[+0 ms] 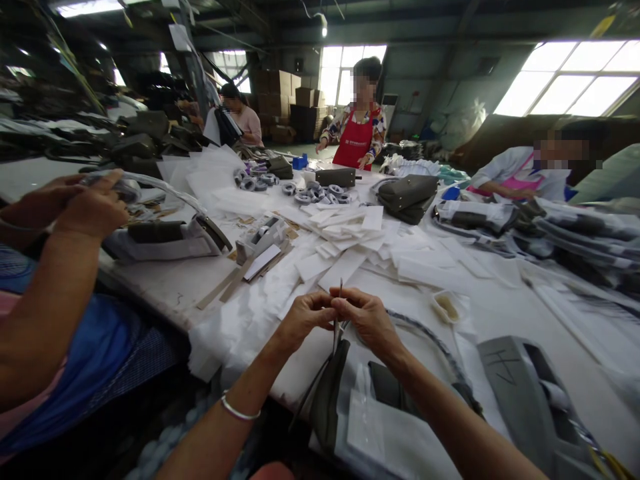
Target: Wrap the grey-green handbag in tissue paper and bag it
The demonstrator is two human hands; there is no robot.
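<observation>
My left hand [305,321] and my right hand [367,319] meet in front of me, their fingertips pinched together. Between them is a thin, narrow strip [335,337], upright, its kind too small to make out. Just below stands a dark olive handbag [330,407], partly covered with white wrapping sheet [373,427] and clear plastic. Its handle [430,337], wrapped in clear film, arches behind my right wrist. My right forearm passes in front of part of the bag.
A grey tape dispenser [520,380] stands at right, another [263,237] at centre left. White foam sheets [345,233] are heaped ahead, beside a small tub [447,308]. At left, a co-worker's hands [93,203] work over a wrapped bag [165,241]. More people sit or stand across the table.
</observation>
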